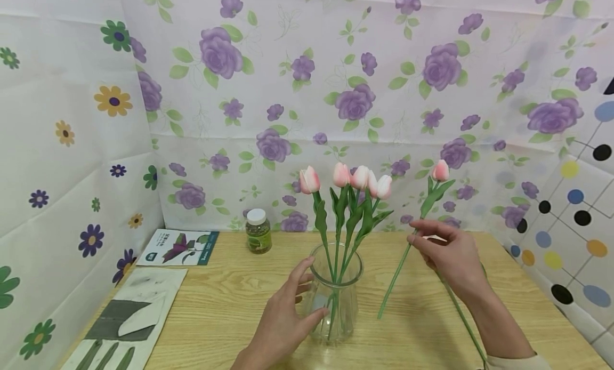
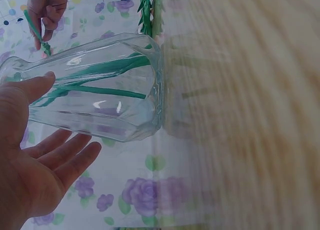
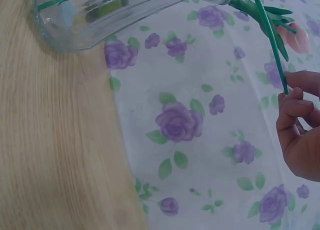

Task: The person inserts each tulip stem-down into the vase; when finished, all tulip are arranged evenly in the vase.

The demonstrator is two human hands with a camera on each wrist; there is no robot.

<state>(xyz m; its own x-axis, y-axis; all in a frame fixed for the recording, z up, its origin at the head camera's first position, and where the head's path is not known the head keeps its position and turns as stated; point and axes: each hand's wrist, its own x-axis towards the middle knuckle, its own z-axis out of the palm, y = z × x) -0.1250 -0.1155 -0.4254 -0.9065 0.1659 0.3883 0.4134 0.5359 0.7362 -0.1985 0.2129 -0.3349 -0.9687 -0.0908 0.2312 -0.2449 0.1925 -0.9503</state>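
Note:
A clear glass vase [image 1: 352, 306] stands upright on the table with several pink-and-white artificial tulips [image 1: 361, 178] in it. Beside it, my left hand [image 1: 288, 308] reaches round its left side, thumb in front and forefinger near the rim. In the left wrist view, the vase [image 2: 110, 122] lies between the thumb and the loosely straight fingers. My right hand [image 1: 453, 258] pinches the green stem of a single pink tulip [image 1: 440, 170] between thumb and forefinger. That tulip is held upright but tilted, to the right of the vase, its stem's lower end apart from the glass.
Another green stem [image 1: 462, 311] lies at the right, partly hidden by my right arm. A white-capped jar [image 1: 259, 236] stands at the back. Left of it are a printed booklet [image 1: 177, 248] and a grey-and-white printed sheet [image 1: 129, 316]. Patterned cloth [image 1: 297, 93] hangs round the table [image 1: 216, 306].

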